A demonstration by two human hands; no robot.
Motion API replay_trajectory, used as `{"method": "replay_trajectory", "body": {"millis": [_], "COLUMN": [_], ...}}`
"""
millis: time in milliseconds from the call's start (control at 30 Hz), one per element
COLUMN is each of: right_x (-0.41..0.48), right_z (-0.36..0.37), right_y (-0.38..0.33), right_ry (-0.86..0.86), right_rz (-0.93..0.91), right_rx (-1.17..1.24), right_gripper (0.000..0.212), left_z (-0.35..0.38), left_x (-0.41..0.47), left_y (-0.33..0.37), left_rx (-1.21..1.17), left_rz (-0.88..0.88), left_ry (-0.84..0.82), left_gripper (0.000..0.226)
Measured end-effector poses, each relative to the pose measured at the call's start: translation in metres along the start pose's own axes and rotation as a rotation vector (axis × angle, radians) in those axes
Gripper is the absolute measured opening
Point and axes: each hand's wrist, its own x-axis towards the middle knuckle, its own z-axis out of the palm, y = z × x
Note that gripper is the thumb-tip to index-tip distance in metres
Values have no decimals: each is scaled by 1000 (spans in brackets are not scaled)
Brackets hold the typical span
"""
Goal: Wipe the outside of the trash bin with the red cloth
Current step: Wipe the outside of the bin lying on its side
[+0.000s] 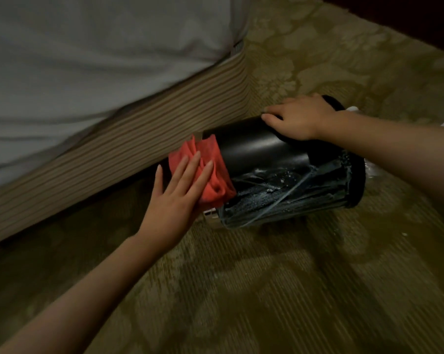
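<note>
A black cylindrical trash bin lies on its side on the carpet, beside the bed. A clear plastic liner clings to its lower side. The red cloth is draped over the bin's left end. My left hand presses the cloth against the bin with straight, spread fingers. My right hand rests on top of the bin near its right end, fingers laid over the curved side.
A bed with a white sheet and a striped beige base runs along the left, close behind the bin. Patterned olive carpet covers the floor. A white object peeks out behind my right wrist.
</note>
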Motion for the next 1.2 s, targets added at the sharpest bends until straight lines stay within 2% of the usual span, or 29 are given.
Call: {"method": "replay_trajectory", "body": {"millis": [100,267,333,467,533,667,767,867,967,1067,1200], "right_x": [-2,-1,1,1,-1,-1,-1,0,-1,-2,-1], "right_z": [2,2,0,0,3,2,2,2,2,7,6], "right_y": [-1,0,1,0,-2,-5,-3,0,-1,-4,-2], "right_ry": [6,6,-11,-11,3,5,3,-10,1,33,35], "right_rz": [7,1,2,8,11,38,35,22,23,27,23], "right_rx": [-4,-12,-3,-8,-12,-17,-23,-13,-22,-23,-12], "right_gripper": [56,58,57,56,55,55,56,57,58,57,58], "left_z": [-3,-14,-16,-6,-4,-14,-21,-23,-20,-22,-27], "left_x": [13,63,63,26,22,67,100,83,53,66,102], "left_y": [-10,-29,-29,-17,-15,6,25,5,-6,7,41], "left_rx": [-45,-394,-342,-80,-40,-75,-89,-70,-69,-64,-87], "left_rz": [1,-183,-161,3,17,-8,68,120,82,81,173], "left_ry": [-27,-128,-120,-10,-9,-29,-77,-84,-84,-84,-60], "left_gripper": [76,74,75,75,75,79,84,84,81,85,86]}}
